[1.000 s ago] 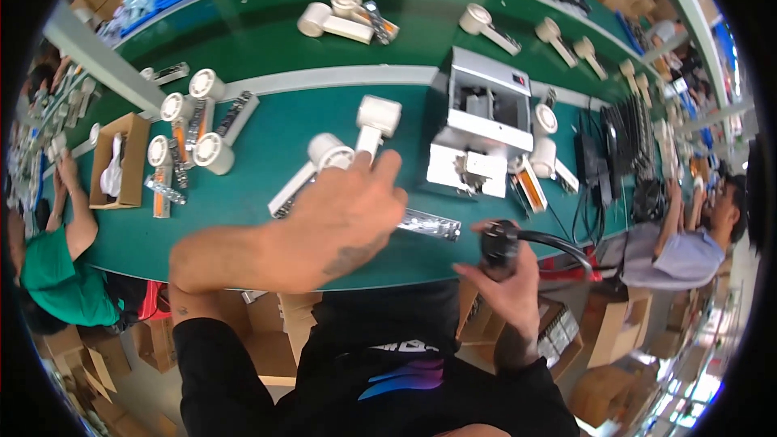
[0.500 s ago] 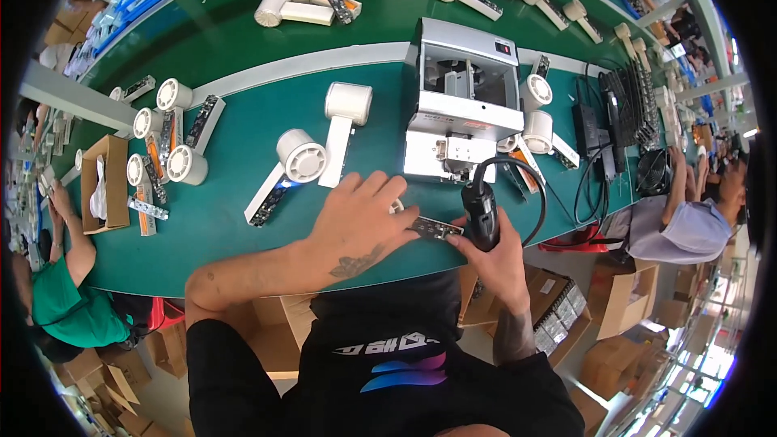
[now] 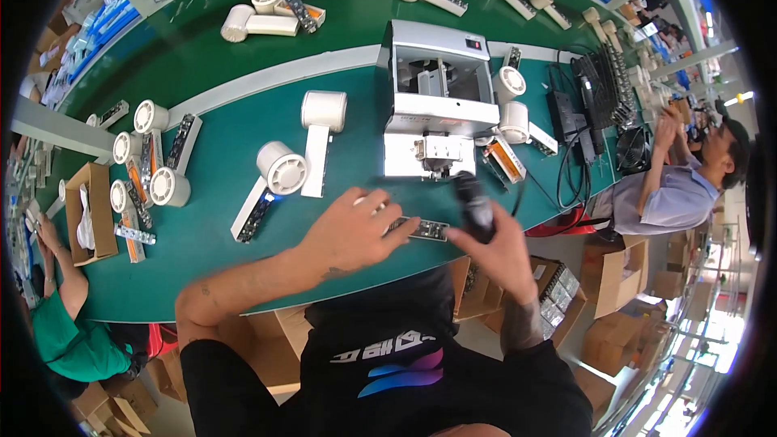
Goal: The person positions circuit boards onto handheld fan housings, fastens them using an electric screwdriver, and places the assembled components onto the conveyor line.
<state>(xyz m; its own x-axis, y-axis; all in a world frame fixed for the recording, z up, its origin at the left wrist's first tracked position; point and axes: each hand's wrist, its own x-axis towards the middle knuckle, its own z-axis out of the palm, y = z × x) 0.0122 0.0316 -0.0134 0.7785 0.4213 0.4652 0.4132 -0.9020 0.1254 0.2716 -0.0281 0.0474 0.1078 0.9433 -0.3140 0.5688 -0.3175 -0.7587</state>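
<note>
Near the front edge of the counter (image 3: 356,166), around the middle of its length, a narrow circuit-board strip (image 3: 430,230) lies between the person's two hands. The left hand (image 3: 348,231) comes over it from the left, back of the hand upward, fingers partly bent, with the forefinger and thumb at the strip's left end; how firmly they close on it cannot be told, because the palm side is hidden. Small patches of white show among those fingers, too covered to make out. The right hand (image 3: 503,247) is closed around a black handheld tool (image 3: 476,209), blurred, which slants up and away from the front edge; its thumb tip is just beside the strip's right end, and whether it touches is unclear. Beyond the tool, toward the counter's back edge, stands a silver machine (image 3: 443,113) with a pale plate at its front. Left of the machine lie a white fan (image 3: 283,171) with its handle toward the front edge and a second fan (image 3: 324,112) just beside it. Toward the counter's left end are a cluster of fans (image 3: 170,186) and an open cardboard box (image 3: 104,235).
</note>
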